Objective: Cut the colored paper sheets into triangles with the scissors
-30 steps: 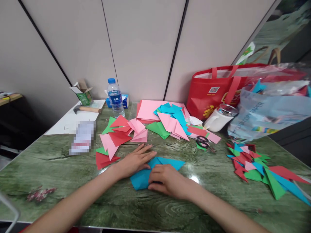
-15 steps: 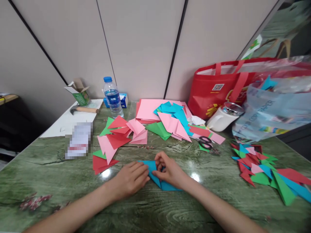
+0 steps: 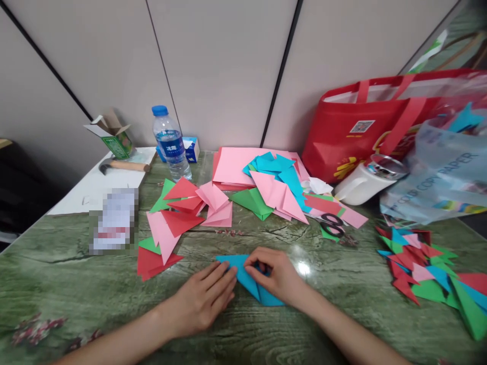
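A folded piece of blue paper (image 3: 249, 284) lies on the green table between my hands, its creases running diagonally. My left hand (image 3: 207, 294) rests flat with stretched fingers, the fingertips on the paper's left part. With thumb and forefinger together, my right hand (image 3: 277, 274) pinches the paper near its upper middle; the other fingers curl and partly hide the fold. Beyond them sit folded pink and red papers (image 3: 182, 223) to the left. A folded pink piece (image 3: 277, 197) and a green piece (image 3: 253, 203) lie straight ahead, beside a pile of blue pieces (image 3: 270, 167).
Scissors (image 3: 332, 224) lie right of the papers, near a tilted white mug (image 3: 353, 182). Behind stand a red bag (image 3: 342, 137) and a plastic bag (image 3: 437, 172). Many-coloured folded papers (image 3: 422, 268) lie at right. At left are a water bottle (image 3: 172, 147), hammer (image 3: 125, 166) and small box (image 3: 117, 142).
The camera view has shifted slightly. My right hand's pinch now sits along the blue paper's upper edge, with its fingers lower over the fold. My left hand stays on the paper's left part.
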The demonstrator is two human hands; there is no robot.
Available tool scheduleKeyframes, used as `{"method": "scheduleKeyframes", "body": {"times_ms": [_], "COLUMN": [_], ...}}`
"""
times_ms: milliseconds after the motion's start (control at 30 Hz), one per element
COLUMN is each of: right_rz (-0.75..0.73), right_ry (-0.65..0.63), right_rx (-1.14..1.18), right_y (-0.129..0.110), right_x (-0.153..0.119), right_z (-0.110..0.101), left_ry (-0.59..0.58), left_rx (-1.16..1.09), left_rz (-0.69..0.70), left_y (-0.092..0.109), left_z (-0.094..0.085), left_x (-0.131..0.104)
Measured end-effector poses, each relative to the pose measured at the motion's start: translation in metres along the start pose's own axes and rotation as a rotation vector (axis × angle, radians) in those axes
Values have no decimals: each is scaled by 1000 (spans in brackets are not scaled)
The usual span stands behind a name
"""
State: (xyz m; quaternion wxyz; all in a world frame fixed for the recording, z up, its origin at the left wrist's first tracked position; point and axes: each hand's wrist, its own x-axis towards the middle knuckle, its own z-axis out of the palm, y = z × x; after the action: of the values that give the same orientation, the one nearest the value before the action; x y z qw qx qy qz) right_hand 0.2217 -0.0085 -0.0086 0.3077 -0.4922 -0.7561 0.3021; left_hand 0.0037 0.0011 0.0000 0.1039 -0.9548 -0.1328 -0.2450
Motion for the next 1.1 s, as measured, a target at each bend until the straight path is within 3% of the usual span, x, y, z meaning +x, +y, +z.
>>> {"method": "scheduleKeyframes", "body": {"times_ms": [200, 400, 600, 1100], "right_rz": [-1, -115, -131, -111], "right_ry": [-6, 85, 87, 121], "right_rx": [77, 24, -35, -50], "right_y": [5, 10, 7, 5], "right_x": [1, -3, -3, -2], "right_z": [-2, 5, 5, 6], "left_ry": [-85, -142, -228, -235], "left_rx": [-54, -54, -67, -99], "left_rz": [-35, -31, -23, -1], "left_y": [-4, -5, -6, -8], "left_z": [0, -2, -6, -9], "left_x": [2, 0, -3, -2]}}
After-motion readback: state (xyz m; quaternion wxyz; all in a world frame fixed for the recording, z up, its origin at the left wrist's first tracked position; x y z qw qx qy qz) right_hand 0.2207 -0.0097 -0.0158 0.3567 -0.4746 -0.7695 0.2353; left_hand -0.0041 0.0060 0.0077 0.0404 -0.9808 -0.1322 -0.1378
